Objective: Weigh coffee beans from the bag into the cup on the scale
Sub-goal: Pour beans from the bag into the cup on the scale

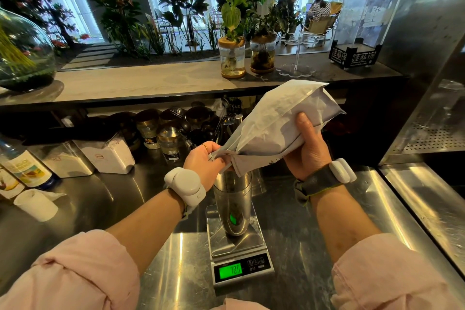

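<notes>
A white coffee bag (274,126) is tilted mouth-down over a tall steel cup (232,199). The cup stands on the platform of a digital scale (239,267) whose green display is lit. My right hand (308,148) grips the bag's body from below on the right. My left hand (205,161) pinches the bag's open mouth just above the cup's rim. Any beans inside the cup are hard to make out. Both wrists wear bands.
The scale sits on a steel counter (297,234). White canisters (108,156), bottles (25,171) and a paper roll (35,204) stand at the left, jars (171,138) behind the cup. A wooden bar shelf (151,80) carries plant jars. A steel machine (432,83) rises at right.
</notes>
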